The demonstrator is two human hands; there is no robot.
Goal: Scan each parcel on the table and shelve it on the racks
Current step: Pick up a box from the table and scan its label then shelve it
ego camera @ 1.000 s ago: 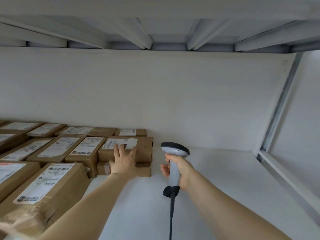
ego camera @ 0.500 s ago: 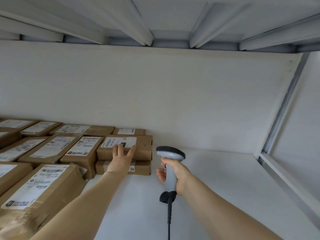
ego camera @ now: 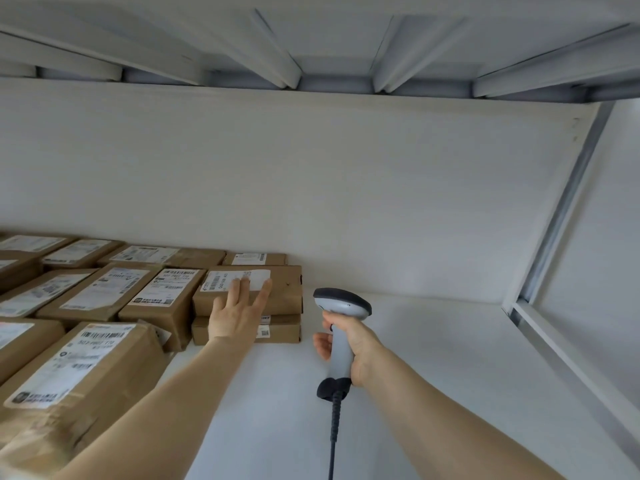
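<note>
Left hand, fingers straight, resting on top parcel near shelf back edge; right hand gripping scanner. Advisable: squaring parcel flush before releasing.

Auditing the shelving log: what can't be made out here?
Head view:
- Label on top parcel: partly under left hand, print too small.
- Top of lower parcel: covered by top parcel.
- Face of scanner: turned away; its cable cut by bottom edge.
- Left parcels: cut by frame edge.

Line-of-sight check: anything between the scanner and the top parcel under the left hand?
Head view: nothing. Only bare white shelf separates the scanner from that parcel; the left hand lies over its label.
</note>
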